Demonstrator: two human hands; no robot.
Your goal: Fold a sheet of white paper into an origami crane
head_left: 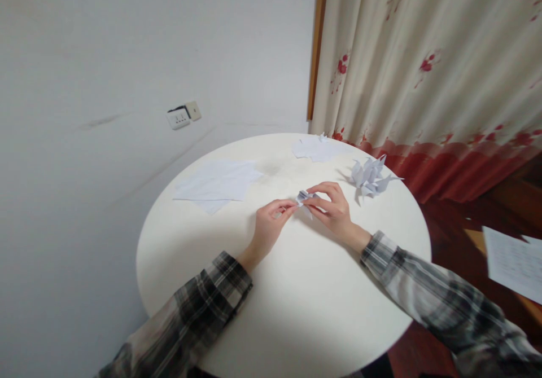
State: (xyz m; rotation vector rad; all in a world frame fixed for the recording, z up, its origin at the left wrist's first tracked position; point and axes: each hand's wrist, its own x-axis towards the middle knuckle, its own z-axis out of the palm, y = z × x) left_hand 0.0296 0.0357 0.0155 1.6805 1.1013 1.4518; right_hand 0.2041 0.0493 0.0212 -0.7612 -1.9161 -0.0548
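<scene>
A small folded piece of white paper is held between my two hands over the middle of the round table. My left hand pinches its left edge with thumb and forefinger. From the right, my right hand grips it with the fingertips, and part of the folds is hidden behind those fingers. To the right of my right hand lies a pile of folded paper cranes with pointed wings.
The round white table stands against the wall. Loose white sheets lie at the back left, more sheets at the back with a small folded paper on them. Beyond are a wall socket, a curtain and printed papers at right.
</scene>
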